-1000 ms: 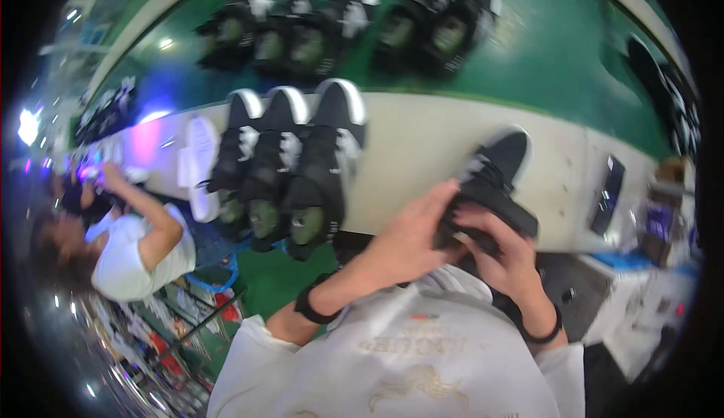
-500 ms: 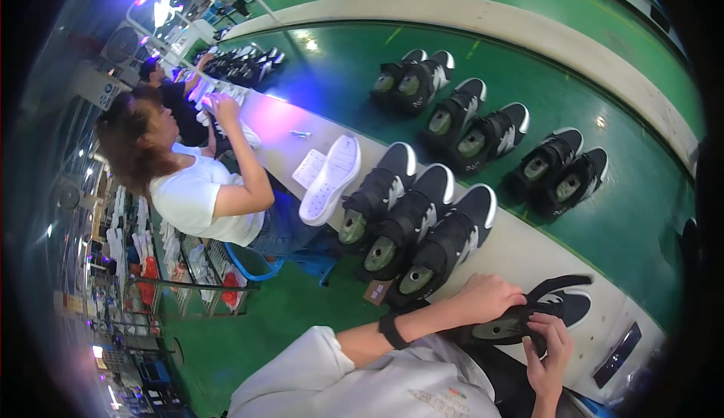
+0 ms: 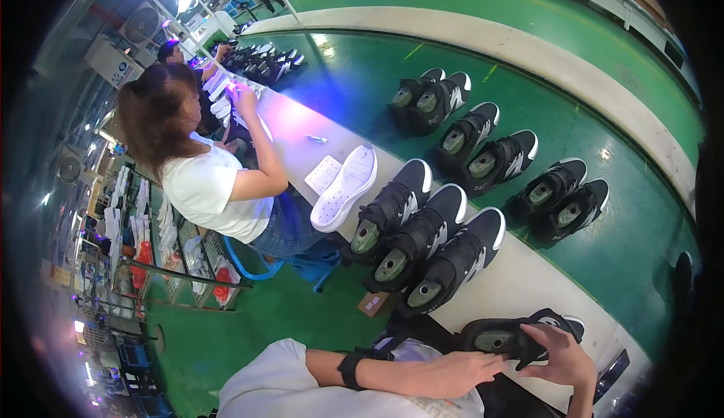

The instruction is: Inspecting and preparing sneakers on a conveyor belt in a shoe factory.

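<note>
A black shoe [image 3: 494,341] with a white toe lies at the near edge of the pale bench [image 3: 554,286], with a green insert in its opening. My right hand [image 3: 564,356] curves over its near side, thumb and fingers around the black material there. Beside the heel end, my left hand [image 3: 460,373] stretches its fingers toward the same side, their tips at or close to the shoe. No raised strap shows on this shoe, and my hands hide part of its near side. Left of it stand three black shoes [image 3: 422,237] in a row.
White soles [image 3: 348,188] lie farther along the bench, near a seated co-worker [image 3: 215,184] in a white shirt. Beyond the bench, pairs of black shoes [image 3: 490,150] stand on a green surface. A dark flat object [image 3: 612,373] lies right of my right hand.
The strap that stood up from the shoe is down or out of sight. My left hand has moved from above the shoe to its near side. The view has shifted.
</note>
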Demonstrator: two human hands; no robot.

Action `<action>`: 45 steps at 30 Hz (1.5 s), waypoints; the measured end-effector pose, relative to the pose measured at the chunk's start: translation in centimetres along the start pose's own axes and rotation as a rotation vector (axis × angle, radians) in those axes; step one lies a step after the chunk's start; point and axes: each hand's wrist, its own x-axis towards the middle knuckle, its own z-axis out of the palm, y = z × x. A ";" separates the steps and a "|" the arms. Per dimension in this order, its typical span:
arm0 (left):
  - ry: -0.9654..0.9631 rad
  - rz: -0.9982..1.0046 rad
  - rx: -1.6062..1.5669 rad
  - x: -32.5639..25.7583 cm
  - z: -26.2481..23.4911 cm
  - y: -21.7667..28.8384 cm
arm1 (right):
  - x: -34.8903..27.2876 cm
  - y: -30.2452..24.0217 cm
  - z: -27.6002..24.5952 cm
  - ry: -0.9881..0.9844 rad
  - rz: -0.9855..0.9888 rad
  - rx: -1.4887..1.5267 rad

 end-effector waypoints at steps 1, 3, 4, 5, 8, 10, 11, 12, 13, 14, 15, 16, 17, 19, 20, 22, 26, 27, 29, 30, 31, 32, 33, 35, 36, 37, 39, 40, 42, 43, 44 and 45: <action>0.002 -0.003 0.001 -0.3 0.6 -0.3 | 0.0 0.5 -0.1 -0.040 -0.037 -0.010; -0.141 -0.172 -0.121 -0.5 1.1 -0.6 | 0.1 0.4 -0.1 -0.040 -0.049 -0.034; -0.140 -0.177 -0.123 -0.2 0.9 -0.7 | 0.2 0.3 -0.1 -0.029 -0.031 0.007; -0.182 -0.208 -0.211 0.2 0.5 -0.8 | 0.3 0.2 0.0 -0.017 -0.012 0.048; -0.245 -0.089 -0.266 0.1 0.6 -2.0 | 0.4 0.2 0.8 0.071 -0.008 0.043; -0.271 0.072 -0.235 0.2 0.6 -2.6 | 0.7 0.0 2.4 0.170 -0.016 -0.051; -0.340 0.063 -0.241 0.3 0.5 -2.6 | 0.8 -0.4 3.3 0.270 -0.024 -0.142; -0.408 0.058 -0.246 0.6 0.3 -2.8 | 0.8 -1.0 3.9 0.310 0.019 -0.180; -0.407 0.060 -0.244 0.7 0.0 -2.8 | 0.6 -0.8 4.1 0.311 0.017 -0.182; -0.430 0.006 -0.356 0.7 -0.5 -2.7 | 0.3 -0.6 4.3 0.324 -0.008 -0.195; -0.458 -0.043 -0.475 0.8 -0.7 -2.9 | 0.2 -0.3 4.4 0.339 -0.024 -0.211; -0.460 -0.045 -0.478 1.6 -1.9 -2.5 | 0.3 -0.5 4.3 0.350 -0.043 -0.227; -0.352 -0.099 -0.534 2.7 -3.5 -2.1 | 0.6 -0.2 4.0 0.348 -0.040 -0.225; 0.008 0.008 -0.306 3.2 -3.7 -2.4 | 0.9 0.2 3.8 0.327 -0.095 -0.253; 0.034 -0.008 -0.184 3.4 -3.2 -2.5 | 0.9 1.1 4.1 0.300 -0.138 -0.259; 0.062 -0.034 -0.055 3.7 -2.0 -2.3 | 1.3 0.5 4.1 0.295 -0.145 -0.287; 0.083 -0.064 0.114 3.8 0.3 -2.2 | 1.3 -0.3 4.8 0.351 -0.130 -0.302; 0.079 -0.072 0.135 3.8 0.5 -2.2 | 1.0 -0.2 5.4 0.373 -0.113 -0.311; 0.022 -0.070 0.140 4.0 0.4 -2.7 | 0.8 -0.8 5.4 0.424 -0.075 -0.312; 0.029 -0.067 0.161 4.2 0.3 -3.0 | 0.6 -0.3 5.4 0.433 -0.064 -0.288; 0.031 -0.078 0.174 4.0 0.3 -3.1 | 0.9 -0.9 4.3 0.375 -0.062 -0.266; 0.065 -0.045 0.206 4.1 -0.2 -3.2 | 0.6 -0.9 4.0 0.291 -0.041 -0.224; 0.095 -0.009 0.223 4.3 -0.7 -3.4 | 0.2 -1.0 3.3 0.227 -0.033 -0.101; 0.069 0.024 0.252 4.7 -1.6 -3.2 | -0.9 -1.8 1.7 0.279 -0.010 0.121; 0.062 0.045 0.249 5.1 -1.9 -3.0 | -2.3 -1.4 1.3 0.331 -0.033 -0.033; 0.065 0.064 0.259 5.1 -2.0 -3.0 | -3.2 -2.0 0.7 0.393 0.172 0.156; 0.084 0.079 0.262 5.2 -2.0 -3.7 | -4.9 -0.9 0.1 0.498 0.157 0.005; 0.101 0.102 0.253 5.2 -2.0 -4.1 | -5.6 -1.1 0.3 0.507 0.191 0.009; 0.087 0.094 0.209 5.2 -1.5 -4.4 | -6.3 -1.2 0.8 0.514 0.358 0.221; 0.096 0.078 0.189 5.2 -1.2 -4.5 | -6.4 -1.1 1.5 0.524 0.372 0.231; 0.096 0.073 0.162 5.5 -1.1 -4.6 | -6.2 -1.0 2.5 0.611 0.329 0.286; 0.093 0.070 0.169 5.2 -1.1 -4.6 | -5.7 -1.0 3.5 0.691 0.272 0.337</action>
